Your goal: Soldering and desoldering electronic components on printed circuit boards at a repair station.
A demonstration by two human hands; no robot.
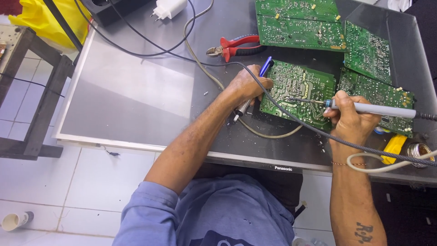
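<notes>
Right hand: fingers wrapped round a grey soldering iron, its tip resting on the green board in front of me. The iron's braided cord runs across that board and off to the right edge of the view.

Left hand: closed on a desoldering pump, blue end pointing up and away, pale nozzle pointing down toward me. The hand sits at the board's left edge, touching it.

Board: lies flat on the counter, solder side up, between my two hands.

Other boards: two joined green ones at the top, one more at upper right, and another partly under my right hand and the iron.

Red-handled cutters: on the counter, just above my left hand, apart from it.

White charger: top edge, with a black cable trailing from that side.

Beige cable: curves down the counter and under my left hand.

Yellow item and a solder reel: near the counter's front right edge.

Yellow bag: top left, off the counter.

Paper cup: on the tiled floor, lower left.
</notes>
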